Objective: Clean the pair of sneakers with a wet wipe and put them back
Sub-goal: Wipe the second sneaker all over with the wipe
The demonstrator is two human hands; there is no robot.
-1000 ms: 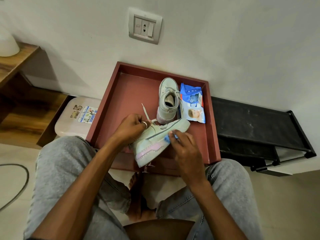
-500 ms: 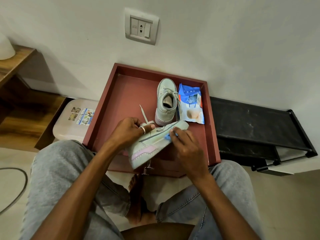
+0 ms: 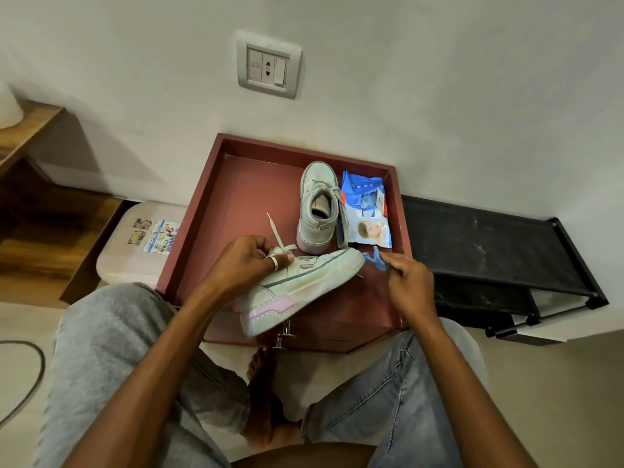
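My left hand grips a pale mint sneaker with a pink heel patch by its laced top, holding it on its side above the front of a dark red tray. Its toe points right. My right hand pinches a small blue wet wipe just off the toe, apart from the shoe. The second sneaker stands upright in the tray, toe toward the wall. A blue wet-wipe pack lies beside it on the right.
A black shoe rack lies low to the right of the tray. A white lidded bin sits left of the tray, wooden furniture beyond it. The wall with a socket plate is behind. My knees frame the tray's front; a cable lies at left.
My right hand has slid the wipe along the sneaker's side toward the toe and come off its tip. The left hand has kept its hold on the shoe.
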